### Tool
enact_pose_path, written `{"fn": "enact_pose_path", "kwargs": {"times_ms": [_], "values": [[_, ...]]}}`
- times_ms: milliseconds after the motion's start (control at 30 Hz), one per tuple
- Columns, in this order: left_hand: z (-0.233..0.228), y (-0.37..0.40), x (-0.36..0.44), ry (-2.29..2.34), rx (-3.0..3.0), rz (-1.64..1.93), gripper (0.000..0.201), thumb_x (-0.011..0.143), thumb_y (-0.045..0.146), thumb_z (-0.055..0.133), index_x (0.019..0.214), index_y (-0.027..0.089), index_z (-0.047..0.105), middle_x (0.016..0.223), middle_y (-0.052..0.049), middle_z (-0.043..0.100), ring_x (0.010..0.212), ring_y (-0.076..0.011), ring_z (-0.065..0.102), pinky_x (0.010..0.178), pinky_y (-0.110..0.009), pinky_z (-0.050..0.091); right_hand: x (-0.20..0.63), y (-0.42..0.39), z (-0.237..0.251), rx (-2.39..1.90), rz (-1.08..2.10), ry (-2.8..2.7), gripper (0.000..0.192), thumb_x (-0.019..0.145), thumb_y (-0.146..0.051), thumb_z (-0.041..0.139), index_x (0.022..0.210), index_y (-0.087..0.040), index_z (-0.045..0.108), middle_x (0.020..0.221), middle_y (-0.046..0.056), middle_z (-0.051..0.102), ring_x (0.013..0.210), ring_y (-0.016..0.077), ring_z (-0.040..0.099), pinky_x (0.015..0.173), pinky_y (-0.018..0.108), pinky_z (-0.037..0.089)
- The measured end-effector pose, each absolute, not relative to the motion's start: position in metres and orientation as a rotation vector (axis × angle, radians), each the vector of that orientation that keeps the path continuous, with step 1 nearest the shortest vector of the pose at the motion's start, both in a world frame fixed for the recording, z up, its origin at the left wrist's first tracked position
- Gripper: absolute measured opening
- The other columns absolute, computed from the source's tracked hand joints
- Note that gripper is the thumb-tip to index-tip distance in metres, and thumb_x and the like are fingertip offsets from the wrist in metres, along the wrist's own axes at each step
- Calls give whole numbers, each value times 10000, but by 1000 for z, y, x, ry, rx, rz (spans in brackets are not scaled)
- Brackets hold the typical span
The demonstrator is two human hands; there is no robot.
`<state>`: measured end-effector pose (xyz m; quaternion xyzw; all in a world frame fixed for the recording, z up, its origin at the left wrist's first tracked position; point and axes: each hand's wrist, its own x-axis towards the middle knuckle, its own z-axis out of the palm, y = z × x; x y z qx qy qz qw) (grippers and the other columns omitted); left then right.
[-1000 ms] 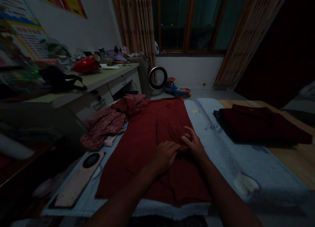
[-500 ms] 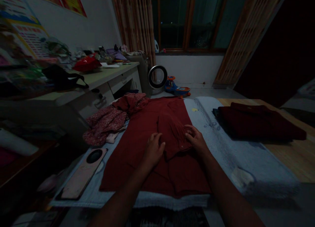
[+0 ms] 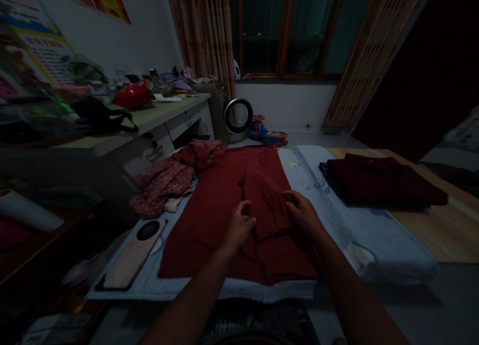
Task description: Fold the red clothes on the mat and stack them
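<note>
I have one view only, from the camera on the wearer's head, looking forward and down over both forearms. It sits close above the red garment (image 3: pixel 224 205) on the pale blanket (image 3: pixel 337 205), and faces the window (image 3: pixel 284 30) across the room, with the counter (image 3: pixel 149 120) at left.

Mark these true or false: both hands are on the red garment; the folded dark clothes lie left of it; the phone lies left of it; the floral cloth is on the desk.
1. Both hands, left hand and right hand, rest on the red garment: true.
2. The folded dark clothes lie left of it: false, they lie to its right.
3. The phone lies left of it: true.
4. The floral cloth is on the desk: false, it lies beside the garment, below the desk.
</note>
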<state>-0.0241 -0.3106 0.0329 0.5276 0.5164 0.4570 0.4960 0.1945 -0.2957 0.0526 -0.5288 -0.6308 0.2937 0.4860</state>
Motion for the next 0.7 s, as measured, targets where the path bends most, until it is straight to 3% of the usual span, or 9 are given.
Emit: {"fn": "enact_pose_path", "kwargs": {"times_ms": [100, 300, 467, 700], "values": [[42, -317, -21, 1076, 1093, 1041, 559, 689, 241, 636, 1232, 177, 521, 674, 48, 557, 581, -95, 546, 567, -193, 411, 199, -309, 60, -1346, 660, -1548, 323, 782, -220, 460, 1043, -213, 652, 1087, 46, 683, 1035, 189, 617, 959, 348, 443], [46, -327, -18, 1000, 1024, 1076, 436, 640, 225, 664, 1066, 149, 613, 813, -3, 624, 681, -100, 567, 627, -201, 423, 208, -335, 61, -1466, 588, -1547, 318, 790, -270, 468, 1034, -215, 665, 1042, 53, 700, 950, 205, 645, 886, 350, 482], [48, -336, -14, 1019, 1014, 1016, 553, 679, 274, 670, 1204, 154, 545, 775, 13, 619, 626, -96, 560, 599, -210, 426, 212, -346, 51, -1530, 610, -1556, 313, 805, -324, 502, 1047, -207, 661, 994, 53, 704, 814, 190, 651, 790, 332, 503], [46, -345, -11, 1065, 1066, 964, 765, 675, 254, 683, 1373, 152, 385, 682, 50, 591, 557, -99, 535, 561, -216, 430, 211, -351, 45, -1555, 599, -1558, 291, 803, -333, 502, 1011, -208, 661, 969, 45, 706, 778, 183, 649, 755, 320, 500]]}}
